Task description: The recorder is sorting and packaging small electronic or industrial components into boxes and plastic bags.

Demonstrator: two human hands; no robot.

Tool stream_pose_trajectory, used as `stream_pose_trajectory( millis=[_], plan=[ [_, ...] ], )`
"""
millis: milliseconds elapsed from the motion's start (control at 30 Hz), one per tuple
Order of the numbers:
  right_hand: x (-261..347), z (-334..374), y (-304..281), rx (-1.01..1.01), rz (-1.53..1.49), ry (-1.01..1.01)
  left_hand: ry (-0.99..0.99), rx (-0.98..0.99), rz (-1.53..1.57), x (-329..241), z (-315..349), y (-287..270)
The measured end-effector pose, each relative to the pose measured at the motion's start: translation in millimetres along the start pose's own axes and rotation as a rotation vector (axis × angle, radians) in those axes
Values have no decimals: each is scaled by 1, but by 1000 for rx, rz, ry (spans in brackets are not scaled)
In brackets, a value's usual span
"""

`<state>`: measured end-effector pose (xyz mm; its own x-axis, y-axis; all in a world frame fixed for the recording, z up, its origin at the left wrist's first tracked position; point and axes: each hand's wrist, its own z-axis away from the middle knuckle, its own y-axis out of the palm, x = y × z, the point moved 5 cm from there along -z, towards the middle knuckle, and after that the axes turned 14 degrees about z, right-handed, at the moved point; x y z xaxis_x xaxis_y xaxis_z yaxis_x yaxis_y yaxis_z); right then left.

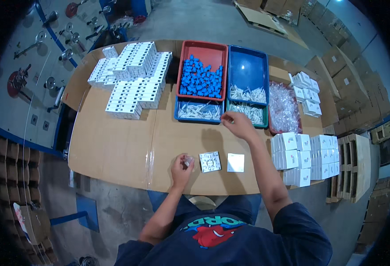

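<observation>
My left hand point(181, 172) is closed around a small crumpled clear plastic bag point(187, 162), low over the cardboard-covered table. Just right of it lies a square white plate with moulded relief point(210, 162), and beyond that a smooth flat white square point(235, 163). My right hand point(238, 124) reaches forward to the front corner where a blue tray of white plugs point(198, 112) meets a green tray of white plugs point(250, 113). Its fingertips are pinched together; whatever they may hold is too small to make out.
Behind stand a red tray of blue parts point(226, 53) and a blue tray point(248, 49) with white plugs. Right of them are a tray of clear bags point(284, 108) and stacked white boxes point(299, 153). More white boxes point(135, 84) pile at back left. Cardboard walls point(76, 86) edge the table.
</observation>
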<state>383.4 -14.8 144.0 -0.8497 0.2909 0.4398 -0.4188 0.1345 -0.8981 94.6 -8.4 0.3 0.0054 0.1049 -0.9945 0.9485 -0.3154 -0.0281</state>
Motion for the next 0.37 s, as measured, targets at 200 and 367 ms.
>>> stream_pose_trajectory(
  millis=[200,367],
  plan=[
    [-36,-102,-17,-252,145,2,51,-15,-37,3,-2,1],
    [-29,-171,-18,-330,148,-82,77,20,-129,9,-5,0]
  ],
)
